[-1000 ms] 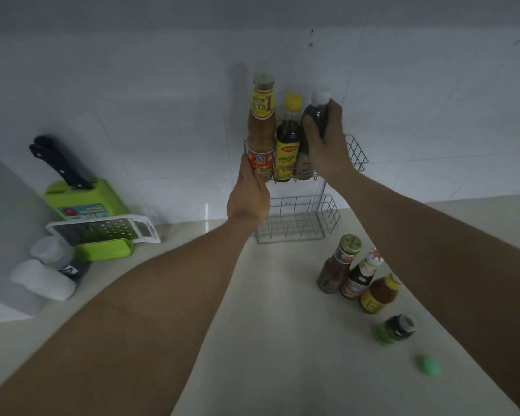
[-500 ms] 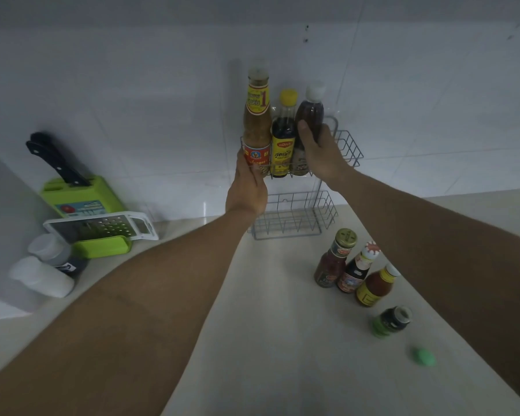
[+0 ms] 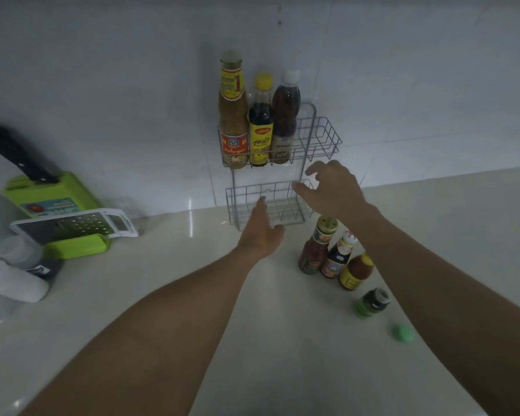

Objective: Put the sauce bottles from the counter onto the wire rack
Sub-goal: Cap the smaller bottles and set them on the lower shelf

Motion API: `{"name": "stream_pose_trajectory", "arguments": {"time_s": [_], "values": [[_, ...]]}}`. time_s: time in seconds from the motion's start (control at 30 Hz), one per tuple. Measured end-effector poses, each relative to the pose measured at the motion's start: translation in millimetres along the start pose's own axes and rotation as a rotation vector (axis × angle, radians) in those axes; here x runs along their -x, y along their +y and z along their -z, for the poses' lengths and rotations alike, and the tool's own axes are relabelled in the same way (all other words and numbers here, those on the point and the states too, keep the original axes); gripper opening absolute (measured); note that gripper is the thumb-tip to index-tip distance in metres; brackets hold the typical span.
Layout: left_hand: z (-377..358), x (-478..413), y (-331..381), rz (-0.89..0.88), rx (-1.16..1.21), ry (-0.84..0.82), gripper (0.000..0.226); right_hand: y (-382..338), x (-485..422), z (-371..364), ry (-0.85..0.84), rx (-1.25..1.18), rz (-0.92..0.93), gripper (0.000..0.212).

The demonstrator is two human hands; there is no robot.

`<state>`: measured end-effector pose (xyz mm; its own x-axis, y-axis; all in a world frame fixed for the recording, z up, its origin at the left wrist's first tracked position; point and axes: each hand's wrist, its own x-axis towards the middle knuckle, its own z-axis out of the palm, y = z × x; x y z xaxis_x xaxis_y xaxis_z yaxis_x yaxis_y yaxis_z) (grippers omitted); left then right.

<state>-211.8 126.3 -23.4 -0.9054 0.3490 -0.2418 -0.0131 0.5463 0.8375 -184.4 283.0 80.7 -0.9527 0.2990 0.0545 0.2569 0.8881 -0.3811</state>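
My left hand [image 3: 261, 232] open, empty, in front of lower basket of wire rack [image 3: 318, 136]. My right hand [image 3: 332, 187] open, fingers curled loosely, empty, above jar with gold lid [image 3: 315, 250]. Three bottles [image 3: 260, 121] stand in top basket; lower basket bare. Four remain on desk [image 3: 162, 295], right of hands: jar, two bottles, small green bottle [image 3: 373, 303].

Upper shelf of your wire rack [image 3: 318, 136]: three bottles [image 3: 260, 127] stood at its left.
Counter [image 3: 192, 295]: four bottles [image 3: 339, 259] stood right of the rack.
Far left: grater [image 3: 72, 225] lay before the knife block [image 3: 51, 196].
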Motion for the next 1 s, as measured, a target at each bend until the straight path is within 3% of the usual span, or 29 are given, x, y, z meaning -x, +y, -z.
{"name": "stream_pose_trajectory", "arguments": {"time_s": [0.1,0.17,0.3,0.53,0.77,0.9,1.0], "values": [[-17.0,8.7,-1.6,-0.018,-0.032,-0.187,0.090,6.7,18.7,1.8,-0.241,0.258,0.020,0.058],[-23.1,10.8,-1.6,-0.024,-0.046,-0.295,0.093,8.4,20.7,-2.9,-0.346,0.287,0.051,0.053],[-39.0,23.0,5.4,-0.074,-0.086,-0.446,0.086,21.5,22.1,-16.4,-0.411,0.281,0.108,0.034],[-43.3,32.2,3.0,-0.160,-0.027,-0.339,0.053,24.7,15.7,-14.8,-0.421,0.177,0.104,0.021],[-23.2,40.6,-6.6,-0.061,0.103,-0.117,0.020,-9.2,17.5,7.1,-0.389,-0.043,0.257,0.014],[-8.7,50.9,-6.5,0.002,0.169,-0.004,0.014,-26.6,22.2,-2.0,-0.197,-0.098,0.427,0.027],[-5.1,59.7,-9.0,0.023,0.163,0.090,0.016,-36.1,24.3,-13.4,-0.074,0.056,0.567,0.042]]}}
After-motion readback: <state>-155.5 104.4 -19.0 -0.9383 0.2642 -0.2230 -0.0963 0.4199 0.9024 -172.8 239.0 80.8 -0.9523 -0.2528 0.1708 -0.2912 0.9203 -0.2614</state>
